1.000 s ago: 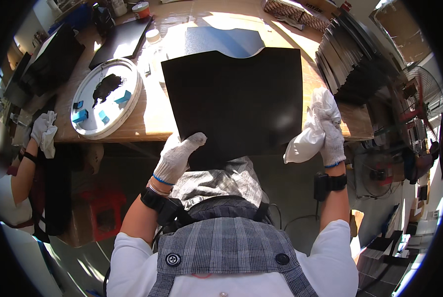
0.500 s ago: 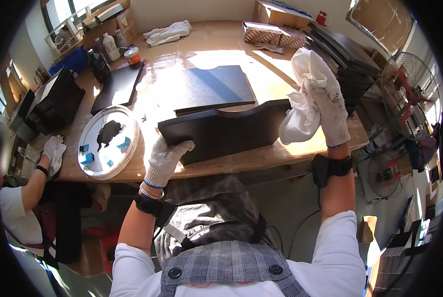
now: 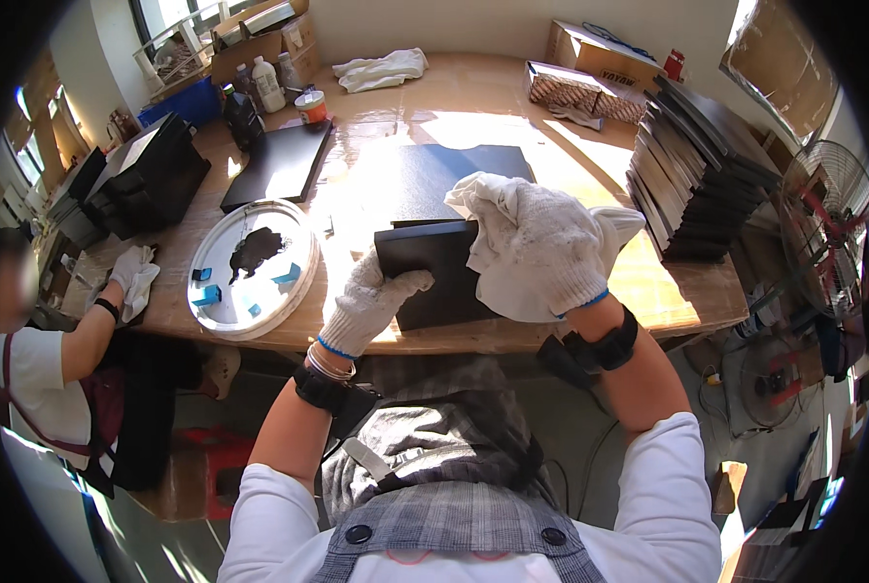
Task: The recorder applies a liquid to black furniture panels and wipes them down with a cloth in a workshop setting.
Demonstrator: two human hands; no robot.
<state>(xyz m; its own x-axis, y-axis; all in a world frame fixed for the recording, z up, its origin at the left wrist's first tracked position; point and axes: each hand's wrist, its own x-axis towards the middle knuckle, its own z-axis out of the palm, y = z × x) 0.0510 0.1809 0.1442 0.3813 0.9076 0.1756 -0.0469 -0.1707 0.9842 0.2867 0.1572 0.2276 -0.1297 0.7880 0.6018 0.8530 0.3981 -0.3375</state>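
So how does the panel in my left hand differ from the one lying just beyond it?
The held panel is tilted up in your left hand; the other panel lies flat on the table. The held panel looks black; the other panel looks blue-grey in the light. Both are boards partly hidden by the white cloth in your right hand.

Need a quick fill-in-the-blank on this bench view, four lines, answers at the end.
1. The left hand and right hand both wear white ____.
2. The right hand holds a white cloth, while the left hand grips a panel coloured ____.
3. The round white tray holds a dark smear and small pieces coloured ____.
4. The stack of panels nearest the fan stands on the ____ side of the table.

Missing words: gloves; black; blue; right.
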